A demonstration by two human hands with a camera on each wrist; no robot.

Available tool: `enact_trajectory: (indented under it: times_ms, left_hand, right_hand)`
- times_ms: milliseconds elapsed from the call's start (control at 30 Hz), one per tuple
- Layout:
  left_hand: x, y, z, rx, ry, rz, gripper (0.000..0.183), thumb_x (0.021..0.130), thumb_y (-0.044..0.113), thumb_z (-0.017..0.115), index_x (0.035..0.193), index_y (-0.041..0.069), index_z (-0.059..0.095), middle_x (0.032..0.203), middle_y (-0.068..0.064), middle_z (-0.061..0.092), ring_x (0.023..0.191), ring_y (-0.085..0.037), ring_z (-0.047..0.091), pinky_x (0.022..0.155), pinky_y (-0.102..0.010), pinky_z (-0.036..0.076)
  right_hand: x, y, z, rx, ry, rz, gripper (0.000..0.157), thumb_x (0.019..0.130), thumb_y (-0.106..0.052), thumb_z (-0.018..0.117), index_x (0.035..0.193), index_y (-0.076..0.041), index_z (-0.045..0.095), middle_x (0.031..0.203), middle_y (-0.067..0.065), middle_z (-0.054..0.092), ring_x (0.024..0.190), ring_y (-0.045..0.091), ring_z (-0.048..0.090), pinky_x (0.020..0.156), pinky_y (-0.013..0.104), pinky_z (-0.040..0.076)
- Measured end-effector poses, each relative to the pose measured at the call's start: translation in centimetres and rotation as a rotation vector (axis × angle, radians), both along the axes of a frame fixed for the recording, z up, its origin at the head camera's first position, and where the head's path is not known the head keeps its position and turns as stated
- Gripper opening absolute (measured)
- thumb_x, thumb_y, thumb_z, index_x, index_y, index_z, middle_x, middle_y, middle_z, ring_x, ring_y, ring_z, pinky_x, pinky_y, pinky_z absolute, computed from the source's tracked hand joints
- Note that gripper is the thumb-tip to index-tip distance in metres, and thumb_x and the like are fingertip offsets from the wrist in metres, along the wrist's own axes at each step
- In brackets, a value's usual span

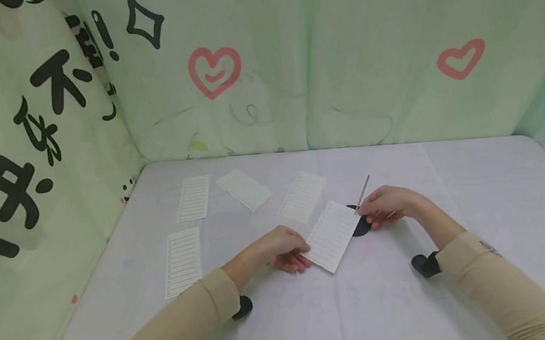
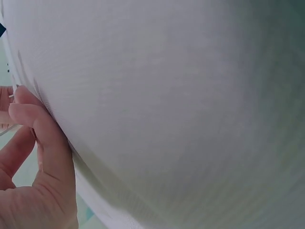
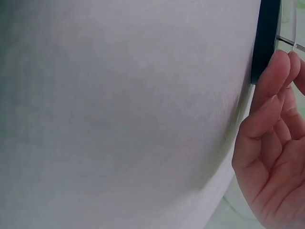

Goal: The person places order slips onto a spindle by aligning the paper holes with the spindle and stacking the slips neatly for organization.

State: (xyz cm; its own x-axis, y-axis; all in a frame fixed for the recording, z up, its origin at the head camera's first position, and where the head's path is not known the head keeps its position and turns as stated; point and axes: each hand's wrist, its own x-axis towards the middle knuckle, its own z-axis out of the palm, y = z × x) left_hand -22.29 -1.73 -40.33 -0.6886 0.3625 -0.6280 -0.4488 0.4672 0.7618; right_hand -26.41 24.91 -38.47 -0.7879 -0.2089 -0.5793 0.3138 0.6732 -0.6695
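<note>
You have the white rectangular paper card with ruled lines [image 1: 332,236] between your two hands, tilted over the middle of the white-covered table [image 1: 291,337]. Your left hand [image 1: 281,241] pinches its near-left edge between thumb and fingers; your right hand [image 1: 386,203] pinches near its right corner, its other fingers loosely curled, just beside the thin grey metal rod [image 1: 363,192] that seems to stand on the flat black round base [image 1: 363,227].

If your hands pull apart or twist, the paper could tear or crease at that corner. A sideways push on the rod could tip the base, and a fingertip straying over the rod's end could be pricked.

You can't tell whether the rod passes through the card or behind it: the card hides the rod's foot and much of the base. The print is too small to read. Both wrist views cut your fingers off at one side, and your left sleeve [image 1: 185,325] reaches over the near-left loose card [image 1: 184,263].
</note>
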Motion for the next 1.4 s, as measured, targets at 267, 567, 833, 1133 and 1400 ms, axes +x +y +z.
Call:
enact_trajectory:
  times_ms: [267,567,833,1133,1400]
  left_hand:
    - [-0.2,0.2,-0.2,-0.040,0.015,-0.006,0.008,0.087,0.008,0.056,0.092,0.002,0.057,0.064,-0.009,0.065,0.047,-0.013,0.059,0.043,-0.019,0.048]
    - [-0.3,0.0,-0.3,-0.046,0.024,-0.004,0.008,0.087,0.008,0.056,0.090,0.001,0.056,0.064,-0.010,0.065,0.047,-0.013,0.058,0.043,-0.020,0.048]
    - [-1.0,-1.0,0.3,-0.193,0.165,-0.055,0.015,0.088,0.017,0.058,0.090,0.003,0.059,0.066,-0.010,0.067,0.049,-0.016,0.059,0.044,-0.022,0.048]
    - [-4.4,-1.6,1.4,-0.403,0.624,-0.075,0.016,0.089,0.019,0.057,0.095,0.005,0.059,0.065,-0.002,0.060,0.049,-0.011,0.050,0.044,-0.020,0.039]
    - [-7.4,-0.1,1.6,-0.599,0.914,-0.153,0.035,0.091,0.024,0.054,0.122,0.008,0.050,0.104,-0.008,0.060,0.081,-0.019,0.056,0.064,-0.028,0.047]
  right_hand:
    - [-0.2,-0.2,-0.4,0.071,0.036,-0.006,0.022,0.088,-0.024,0.060,0.095,-0.004,0.064,0.069,-0.002,0.059,0.063,0.012,0.059,0.057,0.025,0.045]
    - [-0.1,-0.3,-0.4,0.059,0.024,-0.025,0.024,0.086,-0.025,0.061,0.097,-0.003,0.064,0.069,-0.001,0.060,0.064,0.012,0.060,0.059,0.026,0.048]
    - [0.1,-0.4,-0.2,0.065,0.028,-0.024,0.026,0.086,-0.026,0.061,0.099,-0.002,0.063,0.071,-0.001,0.060,0.065,0.013,0.061,0.060,0.027,0.049]
    - [0.1,-0.2,-0.3,0.058,0.026,-0.023,0.026,0.086,-0.026,0.061,0.098,-0.002,0.063,0.070,0.000,0.060,0.065,0.013,0.061,0.060,0.027,0.049]
    - [0.2,-0.2,-0.1,0.045,0.018,-0.028,0.025,0.087,-0.024,0.060,0.098,-0.002,0.063,0.069,0.000,0.060,0.064,0.013,0.061,0.060,0.027,0.050]
